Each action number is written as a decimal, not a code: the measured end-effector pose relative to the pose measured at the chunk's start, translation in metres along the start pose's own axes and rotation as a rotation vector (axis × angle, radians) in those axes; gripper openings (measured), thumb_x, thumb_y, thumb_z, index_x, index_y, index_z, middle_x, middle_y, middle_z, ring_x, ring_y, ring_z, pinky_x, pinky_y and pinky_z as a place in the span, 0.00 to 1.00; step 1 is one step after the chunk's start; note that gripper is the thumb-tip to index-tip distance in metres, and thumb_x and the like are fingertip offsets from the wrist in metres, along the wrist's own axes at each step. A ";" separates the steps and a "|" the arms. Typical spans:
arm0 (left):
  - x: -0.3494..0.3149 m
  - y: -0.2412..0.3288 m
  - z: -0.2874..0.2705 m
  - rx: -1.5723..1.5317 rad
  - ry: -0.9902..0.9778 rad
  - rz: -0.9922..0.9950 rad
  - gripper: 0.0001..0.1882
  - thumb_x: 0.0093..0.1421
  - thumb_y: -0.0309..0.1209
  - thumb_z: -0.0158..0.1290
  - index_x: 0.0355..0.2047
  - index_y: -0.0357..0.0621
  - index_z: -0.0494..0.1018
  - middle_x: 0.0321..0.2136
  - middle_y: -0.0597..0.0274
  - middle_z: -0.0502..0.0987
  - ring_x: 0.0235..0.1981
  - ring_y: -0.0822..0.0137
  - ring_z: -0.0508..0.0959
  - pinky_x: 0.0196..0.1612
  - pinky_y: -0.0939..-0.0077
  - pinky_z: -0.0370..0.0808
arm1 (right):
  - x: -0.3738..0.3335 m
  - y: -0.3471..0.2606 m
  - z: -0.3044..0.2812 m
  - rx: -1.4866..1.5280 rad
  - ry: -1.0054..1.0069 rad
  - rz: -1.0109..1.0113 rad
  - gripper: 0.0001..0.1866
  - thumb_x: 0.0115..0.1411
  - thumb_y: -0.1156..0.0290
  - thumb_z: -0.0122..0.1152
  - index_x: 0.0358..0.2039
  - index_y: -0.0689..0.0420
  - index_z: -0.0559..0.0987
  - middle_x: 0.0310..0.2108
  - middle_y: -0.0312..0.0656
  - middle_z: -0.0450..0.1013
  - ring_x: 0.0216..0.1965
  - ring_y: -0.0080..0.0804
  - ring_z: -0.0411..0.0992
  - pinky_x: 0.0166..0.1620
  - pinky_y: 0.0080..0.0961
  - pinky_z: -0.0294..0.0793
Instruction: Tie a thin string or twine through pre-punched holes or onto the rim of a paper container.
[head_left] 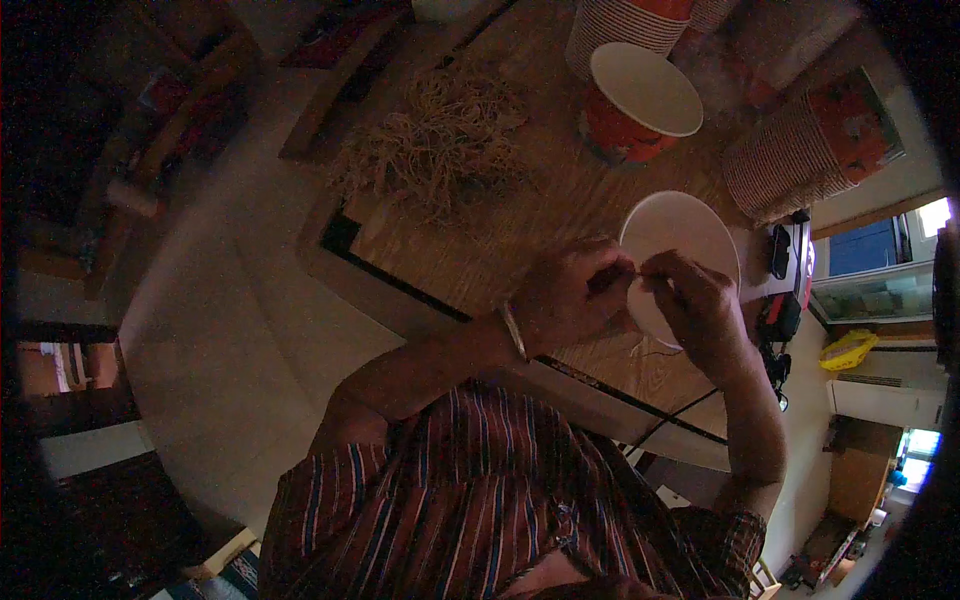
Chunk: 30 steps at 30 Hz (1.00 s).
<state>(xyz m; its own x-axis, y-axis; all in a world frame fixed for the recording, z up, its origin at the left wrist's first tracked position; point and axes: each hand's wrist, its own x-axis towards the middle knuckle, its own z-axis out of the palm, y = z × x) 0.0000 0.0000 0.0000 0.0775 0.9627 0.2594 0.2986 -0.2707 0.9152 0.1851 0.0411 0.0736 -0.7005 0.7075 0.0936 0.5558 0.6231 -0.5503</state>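
My left hand (pixel 575 290), a bangle on its wrist, and my right hand (pixel 700 305) meet above the table, fingertips pinched close together. What lies between the fingertips is too small and dark to make out. A thin strand shows on the table just below my hands. Right behind them is a white round piece (pixel 690 225), a lid or the mouth of a tub; I cannot tell which. A red paper bucket (pixel 625 125) with a white inside stands beyond it, tilted toward me. Farther left lies a tangled heap of tan strands (pixel 440 140).
Stacks of nested red paper buckets stand at the back (pixel 625 35) and at the right (pixel 800 150) of the wooden table (pixel 400 255). Dark devices and cables (pixel 782 320) lie by its right edge. A yellow bag (pixel 848 350) is farther right.
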 end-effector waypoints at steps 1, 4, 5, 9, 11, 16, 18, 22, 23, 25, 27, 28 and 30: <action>-0.001 0.001 0.000 -0.010 0.015 0.006 0.07 0.58 0.31 0.56 0.34 0.42 0.77 0.32 0.54 0.79 0.33 0.58 0.81 0.37 0.70 0.77 | 0.000 0.001 0.000 -0.067 0.025 -0.039 0.09 0.57 0.82 0.54 0.38 0.58 0.73 0.35 0.45 0.76 0.37 0.37 0.78 0.39 0.29 0.76; 0.000 0.000 0.001 -0.019 0.031 0.037 0.06 0.58 0.30 0.56 0.34 0.42 0.77 0.31 0.55 0.79 0.32 0.59 0.81 0.36 0.70 0.77 | -0.001 -0.001 -0.002 -0.130 0.049 -0.063 0.07 0.57 0.82 0.54 0.37 0.59 0.72 0.33 0.45 0.75 0.36 0.38 0.77 0.38 0.30 0.76; 0.000 -0.001 0.002 -0.014 0.035 0.061 0.06 0.58 0.30 0.55 0.34 0.42 0.77 0.31 0.55 0.79 0.31 0.59 0.81 0.35 0.70 0.77 | -0.002 -0.002 -0.002 -0.124 0.048 -0.051 0.07 0.57 0.83 0.53 0.36 0.60 0.72 0.33 0.45 0.75 0.37 0.38 0.77 0.38 0.30 0.76; 0.003 -0.002 0.004 0.066 0.028 0.072 0.07 0.58 0.30 0.55 0.35 0.42 0.77 0.31 0.55 0.79 0.31 0.59 0.81 0.35 0.70 0.77 | 0.000 0.000 -0.005 -0.170 0.058 -0.057 0.09 0.57 0.83 0.53 0.38 0.60 0.73 0.34 0.45 0.76 0.37 0.38 0.77 0.38 0.30 0.76; 0.002 0.003 -0.002 -0.055 0.024 0.113 0.06 0.54 0.28 0.55 0.31 0.38 0.74 0.26 0.52 0.75 0.27 0.54 0.77 0.32 0.64 0.74 | 0.002 -0.003 -0.001 -0.053 0.107 -0.065 0.16 0.53 0.80 0.55 0.44 0.57 0.73 0.35 0.42 0.73 0.35 0.43 0.77 0.34 0.34 0.79; 0.001 0.000 0.001 0.005 0.059 0.054 0.07 0.56 0.31 0.55 0.32 0.40 0.75 0.29 0.53 0.77 0.30 0.55 0.79 0.34 0.67 0.76 | 0.002 0.004 -0.001 -0.167 0.020 -0.170 0.14 0.55 0.79 0.55 0.43 0.56 0.73 0.38 0.42 0.73 0.35 0.43 0.76 0.34 0.35 0.79; 0.003 0.003 0.000 -0.013 0.085 0.086 0.07 0.54 0.29 0.54 0.30 0.38 0.74 0.26 0.52 0.75 0.28 0.53 0.77 0.33 0.64 0.74 | 0.002 0.004 -0.001 -0.215 0.004 -0.173 0.13 0.55 0.79 0.54 0.42 0.55 0.73 0.39 0.42 0.74 0.35 0.44 0.76 0.34 0.35 0.78; 0.004 0.009 -0.007 -0.025 0.064 0.116 0.07 0.55 0.29 0.54 0.31 0.38 0.74 0.27 0.52 0.75 0.28 0.53 0.77 0.33 0.64 0.74 | 0.003 -0.005 0.003 -0.183 0.064 -0.094 0.09 0.55 0.80 0.56 0.38 0.57 0.73 0.35 0.44 0.74 0.34 0.44 0.76 0.35 0.35 0.77; 0.004 0.010 -0.008 -0.050 0.075 0.168 0.07 0.55 0.29 0.54 0.31 0.38 0.74 0.27 0.52 0.75 0.28 0.53 0.78 0.33 0.64 0.74 | 0.003 -0.008 0.004 -0.154 0.122 -0.045 0.07 0.54 0.82 0.58 0.34 0.59 0.74 0.32 0.45 0.75 0.34 0.44 0.77 0.36 0.33 0.75; 0.004 0.006 -0.003 -0.041 0.070 0.129 0.07 0.55 0.29 0.54 0.31 0.37 0.74 0.27 0.52 0.75 0.28 0.53 0.78 0.33 0.64 0.74 | 0.002 -0.007 0.006 -0.151 0.139 -0.080 0.08 0.54 0.83 0.57 0.34 0.59 0.74 0.32 0.45 0.75 0.34 0.43 0.77 0.36 0.33 0.76; 0.002 0.002 0.001 -0.032 0.065 0.091 0.07 0.55 0.28 0.54 0.31 0.37 0.74 0.27 0.52 0.75 0.28 0.53 0.78 0.33 0.64 0.74 | 0.000 -0.004 0.006 -0.149 0.157 -0.114 0.09 0.54 0.83 0.57 0.35 0.58 0.73 0.32 0.45 0.75 0.34 0.43 0.77 0.36 0.33 0.76; 0.001 0.000 0.002 -0.032 0.067 0.077 0.07 0.55 0.28 0.54 0.31 0.37 0.74 0.27 0.52 0.75 0.28 0.53 0.78 0.33 0.64 0.74 | -0.002 -0.002 0.005 -0.171 0.143 -0.121 0.11 0.53 0.81 0.58 0.38 0.57 0.73 0.36 0.44 0.74 0.34 0.43 0.76 0.34 0.34 0.77; 0.000 -0.001 0.003 -0.032 0.068 0.062 0.06 0.54 0.28 0.54 0.30 0.37 0.73 0.27 0.52 0.75 0.27 0.54 0.78 0.32 0.64 0.74 | -0.004 -0.001 0.002 -0.193 0.129 -0.127 0.14 0.53 0.79 0.58 0.41 0.55 0.72 0.40 0.43 0.72 0.34 0.43 0.76 0.31 0.35 0.78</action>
<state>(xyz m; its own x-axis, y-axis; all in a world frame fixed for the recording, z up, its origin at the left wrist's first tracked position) 0.0029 0.0008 -0.0022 0.0301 0.9416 0.3354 0.2642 -0.3311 0.9059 0.1860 0.0370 0.0718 -0.7140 0.6485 0.2640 0.5508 0.7530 -0.3601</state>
